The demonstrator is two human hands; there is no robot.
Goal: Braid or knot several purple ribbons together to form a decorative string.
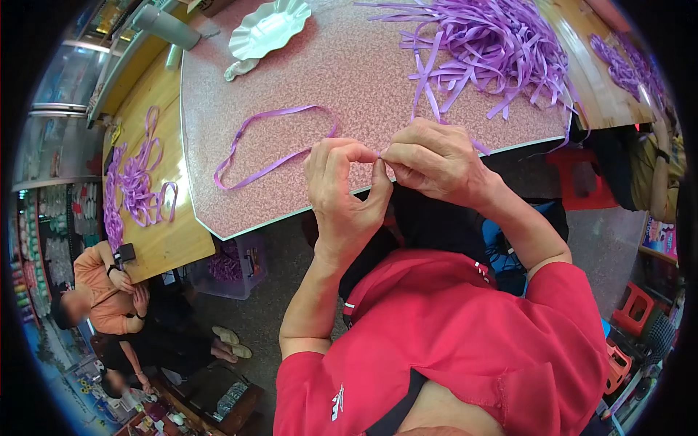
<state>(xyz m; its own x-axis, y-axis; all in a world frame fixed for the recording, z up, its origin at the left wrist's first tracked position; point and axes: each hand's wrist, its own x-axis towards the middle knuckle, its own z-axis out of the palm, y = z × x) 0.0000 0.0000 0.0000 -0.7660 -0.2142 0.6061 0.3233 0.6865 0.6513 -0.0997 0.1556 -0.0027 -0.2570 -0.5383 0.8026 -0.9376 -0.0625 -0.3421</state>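
My left hand and my right hand meet above the table's near edge, thumbs and fingertips pinched together at one spot. A thin purple ribbon lies as a wide loop on the pink tabletop and runs to my left hand. Its ends appear to be between my fingertips, though the pinched part is tiny and mostly covered. Beyond my right hand, strands trail from a large heap of purple ribbons; one strand passes behind that hand and shows again at its right side.
A pale scalloped dish and a grey tumbler stand at the far left. More purple ribbons lie on the wooden table, where a person in orange sits. Another person sits far right, near a red stool. A plastic bin is below.
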